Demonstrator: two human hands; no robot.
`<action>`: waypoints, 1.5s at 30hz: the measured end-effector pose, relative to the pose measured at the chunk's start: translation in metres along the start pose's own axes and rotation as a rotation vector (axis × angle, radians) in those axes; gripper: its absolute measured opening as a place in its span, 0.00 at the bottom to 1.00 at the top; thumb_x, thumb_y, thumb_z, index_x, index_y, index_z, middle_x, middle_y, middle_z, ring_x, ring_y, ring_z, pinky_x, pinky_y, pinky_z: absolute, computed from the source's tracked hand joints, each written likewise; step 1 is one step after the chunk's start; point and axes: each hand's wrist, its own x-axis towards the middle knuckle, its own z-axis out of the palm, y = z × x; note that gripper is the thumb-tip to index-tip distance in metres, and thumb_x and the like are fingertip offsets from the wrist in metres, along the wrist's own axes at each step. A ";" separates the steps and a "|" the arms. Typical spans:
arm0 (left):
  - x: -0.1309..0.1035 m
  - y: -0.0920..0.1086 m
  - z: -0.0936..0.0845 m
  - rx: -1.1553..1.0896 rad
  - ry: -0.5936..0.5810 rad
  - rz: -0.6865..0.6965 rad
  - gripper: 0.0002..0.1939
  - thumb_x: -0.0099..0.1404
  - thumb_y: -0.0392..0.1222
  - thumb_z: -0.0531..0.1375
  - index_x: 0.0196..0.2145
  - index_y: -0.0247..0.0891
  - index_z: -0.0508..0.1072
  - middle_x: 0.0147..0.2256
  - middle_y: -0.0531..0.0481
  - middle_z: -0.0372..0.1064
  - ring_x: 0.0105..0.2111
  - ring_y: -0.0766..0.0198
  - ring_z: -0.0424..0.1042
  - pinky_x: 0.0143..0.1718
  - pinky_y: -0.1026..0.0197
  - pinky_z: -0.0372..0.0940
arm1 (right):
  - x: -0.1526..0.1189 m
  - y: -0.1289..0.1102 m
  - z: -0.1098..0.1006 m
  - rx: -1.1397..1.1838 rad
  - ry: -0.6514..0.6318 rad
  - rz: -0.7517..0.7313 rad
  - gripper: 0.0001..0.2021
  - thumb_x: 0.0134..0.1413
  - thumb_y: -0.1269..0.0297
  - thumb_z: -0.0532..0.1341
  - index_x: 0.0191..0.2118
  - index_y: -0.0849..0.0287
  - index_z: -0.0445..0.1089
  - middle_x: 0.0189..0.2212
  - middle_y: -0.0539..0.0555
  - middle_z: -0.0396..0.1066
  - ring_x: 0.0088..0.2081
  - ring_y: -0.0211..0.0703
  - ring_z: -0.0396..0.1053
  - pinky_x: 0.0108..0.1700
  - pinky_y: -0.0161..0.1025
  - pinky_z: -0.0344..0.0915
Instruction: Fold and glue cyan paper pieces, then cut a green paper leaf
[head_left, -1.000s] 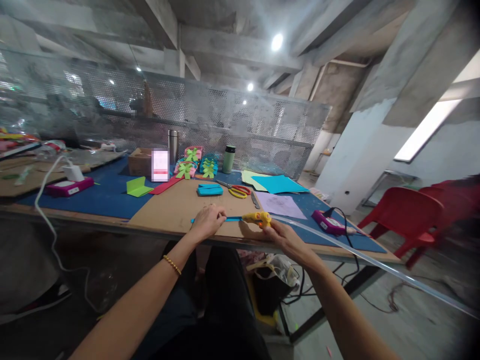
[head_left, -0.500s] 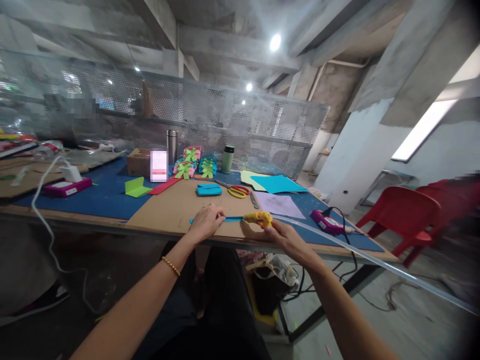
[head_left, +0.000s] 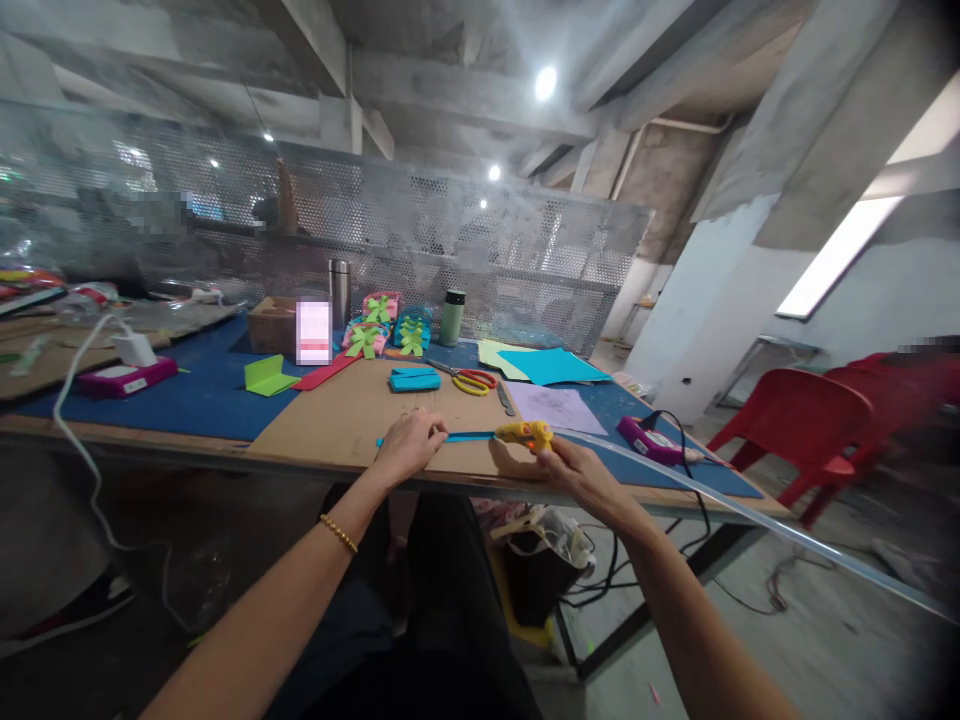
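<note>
Clamped w/ fingers of R hand (head_left: 589, 475) on yellow glue gun (head_left: 523, 434): aimed L at visible R end of blue strip (head_left: 472, 436), approx. in line w/ its long axis. Re strip: lying L–R on cardboard (head_left: 330, 428), partly under L hand (head_left: 409, 442); can't tell if pinched btwn. fingers.

Craft workshop, concrete beams (head_left: 469, 95), perforated partition (head_left: 495, 240), glue gun (head_left: 523, 434), scissors (head_left: 474, 382), coloured paper (head_left: 555, 365)
</note>
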 end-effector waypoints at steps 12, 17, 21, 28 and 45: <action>0.001 -0.001 0.001 0.011 0.012 0.020 0.08 0.66 0.40 0.59 0.38 0.41 0.79 0.35 0.48 0.72 0.38 0.59 0.71 0.39 0.61 0.62 | 0.000 -0.007 0.001 0.054 -0.022 -0.026 0.23 0.65 0.45 0.49 0.36 0.59 0.70 0.30 0.53 0.71 0.33 0.45 0.66 0.35 0.40 0.63; 0.000 -0.001 0.001 -0.002 0.007 0.010 0.08 0.66 0.40 0.59 0.38 0.42 0.79 0.35 0.48 0.72 0.37 0.60 0.72 0.40 0.60 0.63 | 0.000 -0.004 -0.001 0.009 0.003 -0.016 0.23 0.64 0.45 0.49 0.31 0.58 0.69 0.26 0.52 0.68 0.30 0.44 0.64 0.32 0.39 0.62; 0.000 0.000 0.000 -0.003 0.011 0.011 0.08 0.66 0.40 0.59 0.38 0.41 0.79 0.35 0.48 0.73 0.38 0.60 0.72 0.41 0.60 0.63 | 0.000 -0.005 -0.001 0.025 0.001 -0.009 0.23 0.63 0.45 0.49 0.32 0.58 0.69 0.27 0.52 0.69 0.31 0.45 0.65 0.33 0.39 0.62; 0.001 -0.001 0.001 0.012 0.003 0.003 0.09 0.65 0.40 0.58 0.39 0.42 0.79 0.36 0.47 0.72 0.39 0.58 0.71 0.41 0.60 0.63 | 0.012 -0.029 0.014 0.067 -0.057 -0.071 0.21 0.65 0.47 0.49 0.35 0.57 0.70 0.30 0.53 0.71 0.33 0.46 0.66 0.36 0.41 0.64; -0.010 -0.024 -0.033 0.249 -0.057 0.069 0.11 0.64 0.33 0.55 0.38 0.38 0.79 0.39 0.42 0.74 0.44 0.53 0.71 0.46 0.56 0.63 | 0.019 -0.037 0.022 0.117 -0.111 -0.102 0.21 0.65 0.47 0.50 0.39 0.57 0.72 0.33 0.54 0.73 0.36 0.49 0.69 0.39 0.42 0.65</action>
